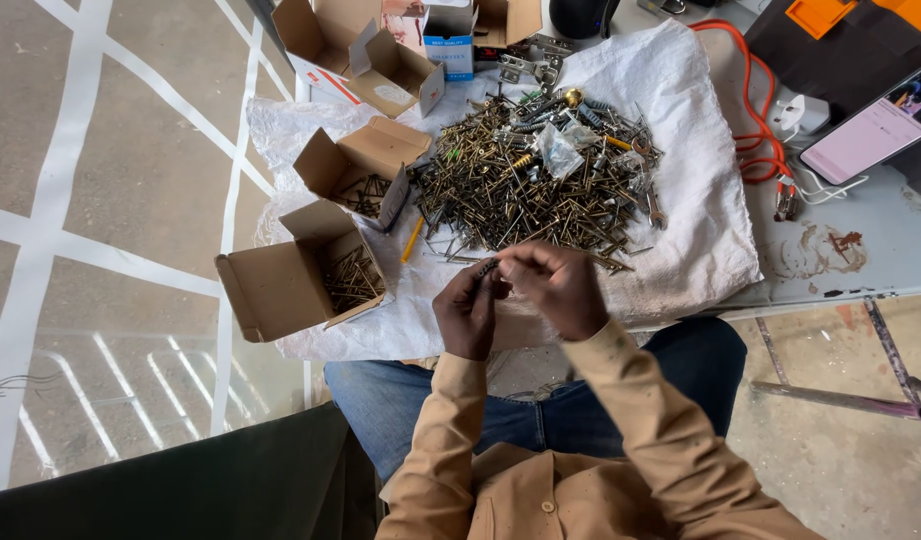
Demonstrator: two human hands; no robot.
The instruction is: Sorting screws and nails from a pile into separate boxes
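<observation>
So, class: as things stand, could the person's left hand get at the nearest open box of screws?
Probably yes. The left hand is close to the nearest box, whose top is open and nothing lies between them, though its grip is busy with a small dark screw.

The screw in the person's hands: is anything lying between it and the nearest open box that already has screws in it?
Nothing visible does. Both hands hold the screw over bare white cloth, and the open cardboard box sits just left, top open.
</observation>
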